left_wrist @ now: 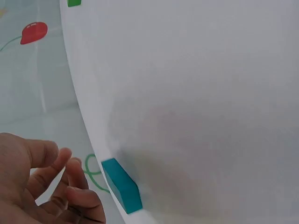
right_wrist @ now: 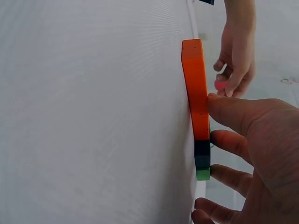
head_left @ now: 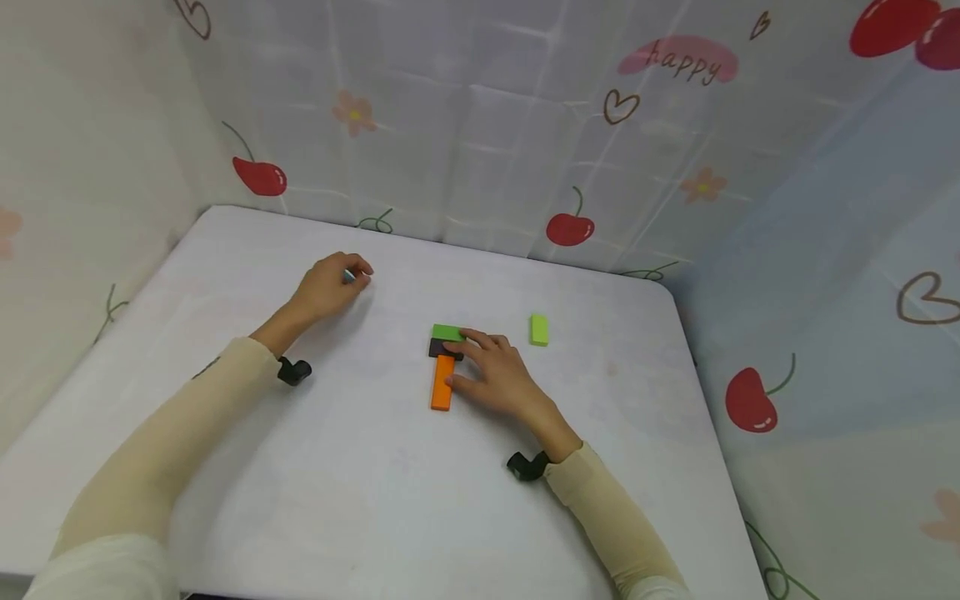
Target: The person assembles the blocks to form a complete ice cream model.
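My right hand (head_left: pixel 461 360) lies flat on the table beside a T of blocks. An orange block (head_left: pixel 442 382) is the stem, with a dark block (head_left: pixel 438 349) and a green block (head_left: pixel 447 332) across its far end. The thumb (right_wrist: pixel 224 112) touches the orange block's (right_wrist: pixel 196 88) side, and the straight fingers (head_left: pixel 480 340) lie over the dark and green blocks. My left hand (head_left: pixel 358 277) rests far left with loosely curled fingers (left_wrist: pixel 70 182). A small teal block (left_wrist: pixel 122 185) lies on the table just off those fingertips, not held.
A light green block (head_left: pixel 538 329) lies alone to the right of the T. The white table (head_left: pixel 375 483) is walled on three sides by a cherry-print curtain (head_left: pixel 570 225). Black wrist cameras (head_left: pixel 294 371) sit at both cuffs.
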Motion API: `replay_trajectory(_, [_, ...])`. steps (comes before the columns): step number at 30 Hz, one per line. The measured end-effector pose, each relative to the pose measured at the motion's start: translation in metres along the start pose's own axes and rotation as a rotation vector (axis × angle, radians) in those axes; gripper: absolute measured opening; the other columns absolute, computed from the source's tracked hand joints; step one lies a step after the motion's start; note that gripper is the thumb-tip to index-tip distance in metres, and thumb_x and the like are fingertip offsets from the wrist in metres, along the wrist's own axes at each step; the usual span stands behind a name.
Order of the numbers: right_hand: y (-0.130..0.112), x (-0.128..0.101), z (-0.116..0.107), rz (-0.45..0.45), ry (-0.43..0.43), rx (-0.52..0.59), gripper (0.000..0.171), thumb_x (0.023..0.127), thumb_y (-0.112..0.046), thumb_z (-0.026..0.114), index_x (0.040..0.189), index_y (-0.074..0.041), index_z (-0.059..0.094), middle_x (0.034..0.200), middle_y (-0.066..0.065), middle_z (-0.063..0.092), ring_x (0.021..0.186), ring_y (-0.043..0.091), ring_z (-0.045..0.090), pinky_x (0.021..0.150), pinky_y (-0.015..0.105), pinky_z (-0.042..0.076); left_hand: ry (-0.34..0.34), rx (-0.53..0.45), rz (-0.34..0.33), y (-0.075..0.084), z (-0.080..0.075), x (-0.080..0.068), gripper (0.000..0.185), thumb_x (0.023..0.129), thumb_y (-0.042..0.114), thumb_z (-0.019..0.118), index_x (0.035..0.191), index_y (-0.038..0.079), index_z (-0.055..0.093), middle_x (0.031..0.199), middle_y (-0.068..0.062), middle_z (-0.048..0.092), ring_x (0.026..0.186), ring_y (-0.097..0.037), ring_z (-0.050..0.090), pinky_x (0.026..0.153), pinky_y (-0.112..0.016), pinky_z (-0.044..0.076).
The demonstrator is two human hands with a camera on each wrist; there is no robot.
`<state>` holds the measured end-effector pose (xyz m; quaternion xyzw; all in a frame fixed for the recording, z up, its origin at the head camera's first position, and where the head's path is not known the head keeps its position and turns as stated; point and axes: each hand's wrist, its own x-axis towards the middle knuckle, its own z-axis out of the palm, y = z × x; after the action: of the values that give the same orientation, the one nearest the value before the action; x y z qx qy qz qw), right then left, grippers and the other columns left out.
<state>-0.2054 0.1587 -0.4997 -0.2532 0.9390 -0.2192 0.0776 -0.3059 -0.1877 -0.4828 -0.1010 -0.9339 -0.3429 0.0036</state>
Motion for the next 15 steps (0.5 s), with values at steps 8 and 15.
replay_trajectory(8, [0.002,0.002,0.001,-0.003,-0.002,-0.01,0.057,0.102,-0.05,0.069,0.156,-0.037,0.055,0.173,-0.001,0.041,0.148,0.04,0.044,0.12,0.062,0.039,0.066,0.085,-0.182,-0.034,-0.023,-0.017,0.04,0.109,0.022,0.051,0.14,-0.001,0.059,0.132,-0.029,0.059,0.121,-0.045,0.057,0.105,-0.067,0.046])
replay_trajectory(15, [0.001,0.001,0.001,-0.001,0.003,0.002,0.057,0.101,-0.049,0.07,0.155,-0.036,0.056,0.172,-0.002,0.042,0.147,0.039,0.045,0.119,0.063,0.04,0.02,0.069,-0.242,-0.042,-0.023,-0.02,0.042,0.109,0.029,0.053,0.139,0.0,0.059,0.131,-0.027,0.06,0.122,-0.045,0.058,0.106,-0.067,0.046])
